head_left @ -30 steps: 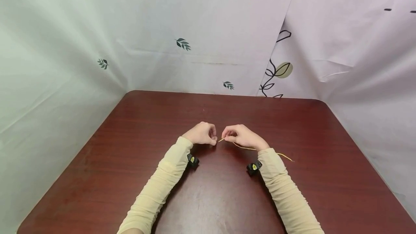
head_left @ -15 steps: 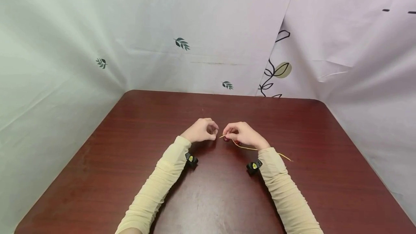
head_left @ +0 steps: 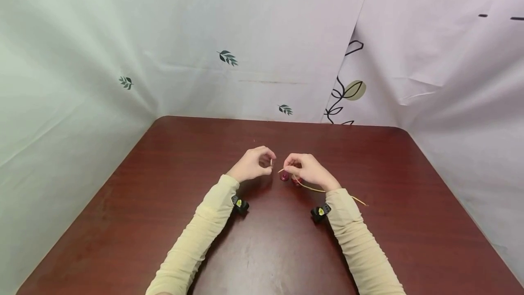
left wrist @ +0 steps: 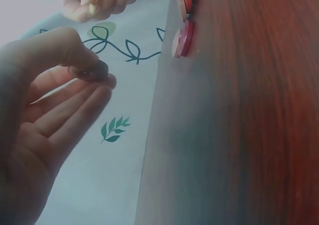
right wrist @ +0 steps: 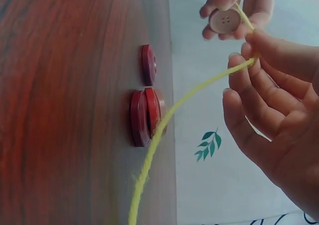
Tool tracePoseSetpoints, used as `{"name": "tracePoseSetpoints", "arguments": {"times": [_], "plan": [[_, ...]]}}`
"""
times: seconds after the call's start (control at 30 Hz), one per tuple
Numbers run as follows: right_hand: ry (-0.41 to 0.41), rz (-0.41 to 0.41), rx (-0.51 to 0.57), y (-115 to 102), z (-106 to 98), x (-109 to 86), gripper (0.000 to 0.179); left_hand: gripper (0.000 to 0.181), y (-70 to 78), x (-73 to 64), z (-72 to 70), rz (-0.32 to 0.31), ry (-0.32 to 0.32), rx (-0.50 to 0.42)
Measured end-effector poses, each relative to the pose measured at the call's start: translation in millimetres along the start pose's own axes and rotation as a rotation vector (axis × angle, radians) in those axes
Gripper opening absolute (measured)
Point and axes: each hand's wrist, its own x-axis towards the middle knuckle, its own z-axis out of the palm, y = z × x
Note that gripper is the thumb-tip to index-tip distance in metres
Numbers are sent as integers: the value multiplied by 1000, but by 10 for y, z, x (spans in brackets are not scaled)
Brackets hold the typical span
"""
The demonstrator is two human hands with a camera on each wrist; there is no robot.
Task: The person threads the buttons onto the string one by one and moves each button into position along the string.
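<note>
My left hand [head_left: 254,164] pinches a brownish four-hole button [right wrist: 225,22] between thumb and fingers, its flat face showing in the right wrist view. Opposite it, my right hand [head_left: 309,169] pinches a yellow yarn [right wrist: 152,153] close to one end. The short tip points toward the button; whether it enters a hole I cannot tell. From the right fingers the long end hangs down and trails past the right wrist. Below the hands, a dark red button [right wrist: 147,65] lies on the table beside a small group of red and pinkish buttons [right wrist: 138,118].
The reddish-brown wooden table [head_left: 262,240] spreads out under both forearms. White printed cloth [head_left: 262,35] hangs behind its far edge and along the sides. A black wrist camera [head_left: 239,204] sits on the left wrist, another wrist camera [head_left: 320,212] on the right.
My left hand has risen slightly, away from the table. The right hand has shifted a little up and right with the yarn, and the red buttons beneath it now show in the head view.
</note>
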Motion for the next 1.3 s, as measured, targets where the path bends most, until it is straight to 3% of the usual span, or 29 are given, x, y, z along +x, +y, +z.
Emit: {"name": "tracePoseSetpoints", "arguments": {"times": [0.23,0.5,0.7,1.0,1.3], "plan": [[28,33,56,-6,12,3,9,25,12,9,16,52,6,-90],[114,67,136,-14,45,4,9,24,33,17,19,122,17,-113],[161,68,108,-9,52,11,8,25,41,16,27,152,15,-113],[174,56,121,-21,53,14,10,28,67,24,14,167,3,-108],[181,26,68,2,78,26,8,28,92,8,14,159,-9,-89]]}}
